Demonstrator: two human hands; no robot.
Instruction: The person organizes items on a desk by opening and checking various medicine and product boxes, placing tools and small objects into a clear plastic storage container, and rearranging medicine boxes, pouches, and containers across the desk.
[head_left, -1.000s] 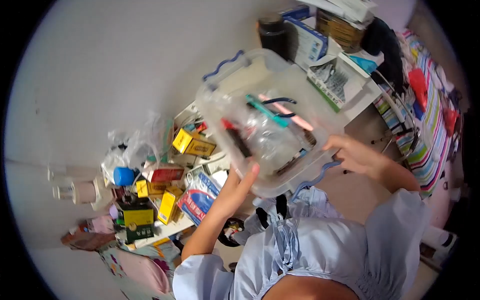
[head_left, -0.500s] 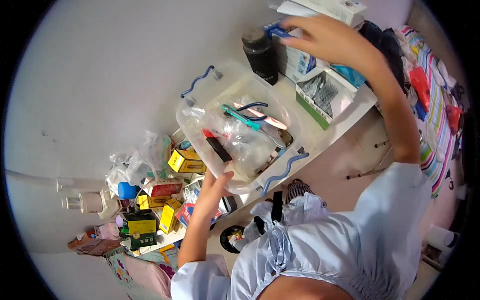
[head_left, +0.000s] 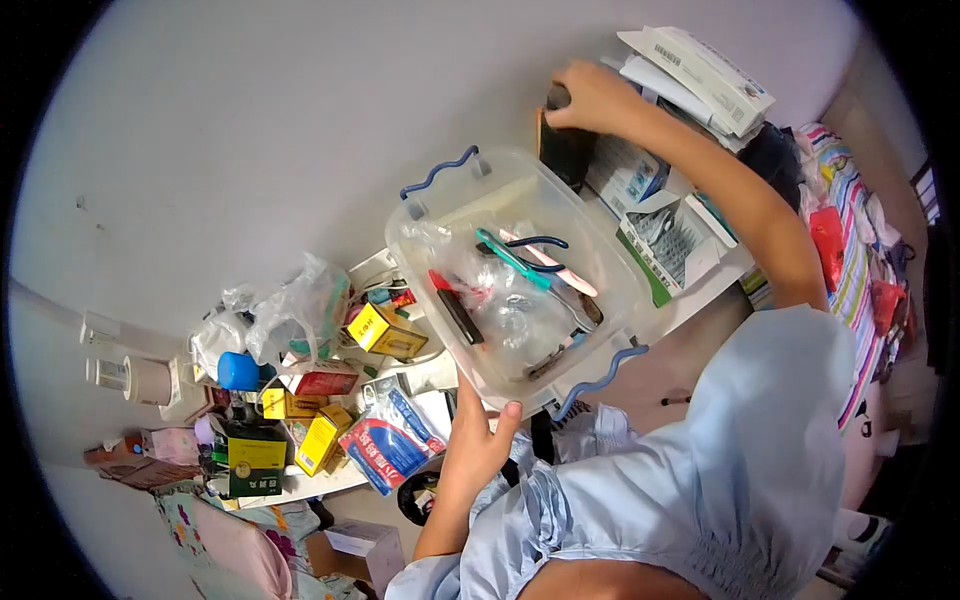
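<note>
A clear plastic storage bin [head_left: 625,270] with blue handles sits in the middle of the view. Inside are pliers [head_left: 535,252], a teal-handled tool [head_left: 510,258], a red-and-black item [head_left: 455,305] and crumpled clear plastic bags [head_left: 510,310]. My left hand [head_left: 482,440] grips the bin's near left corner, thumb at the rim and other fingers partly hidden by the wall. Behind the bin, my right hand [head_left: 592,98] is closed around the top of a black bottle [head_left: 566,158], hiding part of its cap.
An open green-and-white box [head_left: 655,265] stands right of the bin, with stacked white boxes [head_left: 700,80] behind. On the left are yellow boxes [head_left: 385,330], plastic bags [head_left: 300,310], a blue-capped container [head_left: 238,371] and a blue-and-red packet [head_left: 393,440]. A wall rises behind.
My right hand has come down onto the black bottle's top; the blue item it held is no longer visible in it. My left hand stays at the bin while the view has shifted.
</note>
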